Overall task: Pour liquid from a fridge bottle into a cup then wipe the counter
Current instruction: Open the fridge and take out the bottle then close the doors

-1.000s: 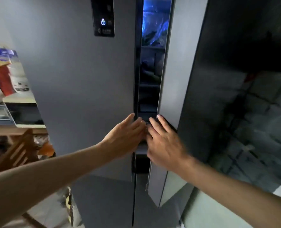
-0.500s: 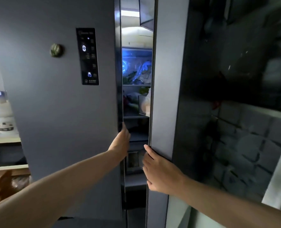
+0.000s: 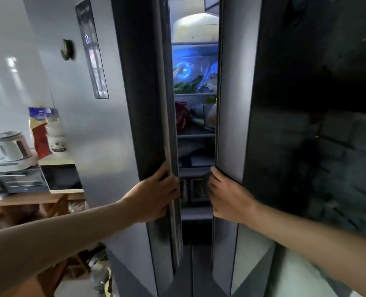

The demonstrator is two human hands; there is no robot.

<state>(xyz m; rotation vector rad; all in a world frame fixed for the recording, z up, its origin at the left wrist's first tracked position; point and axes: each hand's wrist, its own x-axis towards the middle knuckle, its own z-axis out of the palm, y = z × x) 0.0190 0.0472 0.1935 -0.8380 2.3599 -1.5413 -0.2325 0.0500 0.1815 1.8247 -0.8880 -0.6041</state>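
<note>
Before the lit fridge interior (image 3: 196, 67), each hand (left hand (image 3: 154, 195), right hand (image 3: 227, 198)) grips its door's inner edge, arms outstretched.

Off to the left a wooden tabletop (image 3: 38, 199) is carrying a dark-screened microwave (image 3: 61, 177) and a toaster oven (image 3: 19, 181) — a pale blender (image 3: 12, 146) is sitting on top, just beside a white rice cooker (image 3: 56, 139) and a blue, yellow and red bag (image 3: 39, 127) leaning against the wall.

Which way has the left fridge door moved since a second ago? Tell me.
Yes: the left door has swung outward to the left, away from the fridge shelves, widening the gap; the left hand grips its edge.
</note>
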